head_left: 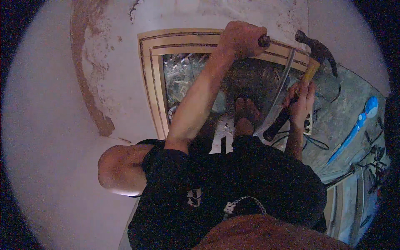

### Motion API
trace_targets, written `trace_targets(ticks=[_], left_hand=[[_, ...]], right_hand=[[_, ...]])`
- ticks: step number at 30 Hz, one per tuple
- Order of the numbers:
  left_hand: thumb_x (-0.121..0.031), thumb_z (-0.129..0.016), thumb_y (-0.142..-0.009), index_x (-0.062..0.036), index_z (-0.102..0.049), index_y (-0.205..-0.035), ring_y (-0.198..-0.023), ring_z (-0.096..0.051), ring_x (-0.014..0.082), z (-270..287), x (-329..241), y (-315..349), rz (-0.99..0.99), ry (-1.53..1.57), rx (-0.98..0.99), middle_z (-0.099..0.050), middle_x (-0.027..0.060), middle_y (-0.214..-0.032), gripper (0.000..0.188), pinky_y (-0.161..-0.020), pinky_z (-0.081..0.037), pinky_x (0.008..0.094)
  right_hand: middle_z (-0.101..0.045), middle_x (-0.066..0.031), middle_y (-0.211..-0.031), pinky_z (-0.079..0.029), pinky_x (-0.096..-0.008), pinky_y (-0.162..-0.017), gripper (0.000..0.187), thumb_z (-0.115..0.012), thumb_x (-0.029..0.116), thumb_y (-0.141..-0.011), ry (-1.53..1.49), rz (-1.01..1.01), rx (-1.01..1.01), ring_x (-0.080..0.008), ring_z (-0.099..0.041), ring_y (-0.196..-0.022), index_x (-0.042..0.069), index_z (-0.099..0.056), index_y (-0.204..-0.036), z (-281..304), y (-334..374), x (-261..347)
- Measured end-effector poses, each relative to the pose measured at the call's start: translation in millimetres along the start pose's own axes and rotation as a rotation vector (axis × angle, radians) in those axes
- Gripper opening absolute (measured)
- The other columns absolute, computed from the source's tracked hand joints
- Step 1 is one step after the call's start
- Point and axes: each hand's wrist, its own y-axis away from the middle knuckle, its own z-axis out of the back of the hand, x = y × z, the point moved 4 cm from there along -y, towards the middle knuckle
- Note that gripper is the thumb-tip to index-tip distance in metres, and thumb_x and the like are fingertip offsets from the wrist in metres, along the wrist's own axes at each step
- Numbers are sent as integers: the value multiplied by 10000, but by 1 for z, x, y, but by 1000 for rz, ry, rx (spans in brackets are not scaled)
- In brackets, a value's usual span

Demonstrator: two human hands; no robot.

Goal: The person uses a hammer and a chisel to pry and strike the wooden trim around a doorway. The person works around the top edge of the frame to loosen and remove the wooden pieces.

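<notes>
My left hand (243, 39) is closed in a fist around a dark round-ended handle (263, 41); the rest of that tool is hidden. It sits against the top piece of a pale wooden frame (183, 41) with dark grooves along it. My right hand (301, 100) grips a claw hammer (320, 49) with a dark head, a yellow neck and a black grip. The hammer's head is up beside the frame's right corner, apart from the left hand. A narrow grey strip (283, 77) curves down from that corner, just left of my right hand.
A stained whitish wall (112, 62) surrounds the frame's left and top. Debris shows through its opening, near my bare foot (246, 109). At right on the grey floor lie a long blue object (354, 131), a power strip (308, 125), cables (318, 143) and long strips (348, 204).
</notes>
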Motion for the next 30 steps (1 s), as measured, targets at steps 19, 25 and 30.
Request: trace_targets(ticks=[19,25,30], left_hand=[[-335,-665,-673,-146,-645,-875,-740,-667,278,-7,2,5,20,-55,-7,-676,78,-782,277,-651,-532,421],[-365,-683,-665,-137,-630,-918,-754,-668,294,-22,12,10,55,-138,126,-678,95,-800,345,-661,-533,434],[-396,-695,-655,-145,-625,-908,-749,-666,302,-16,27,4,109,-155,73,-676,86,-794,363,-649,-531,433]], right_hand=[[-410,-23,-556,-337,-242,-344,275,-374,337,-982,-68,25,24,-112,-414,-419,79,-428,-904,-30,23,-23],[-412,-22,-563,-355,-244,-343,299,-362,353,-989,-97,-68,96,-112,-417,-403,71,-430,-915,-40,23,-32],[-435,-28,-577,-361,-246,-338,291,-361,349,-989,151,-121,113,-119,-413,-388,74,-425,-919,-49,20,-47]])
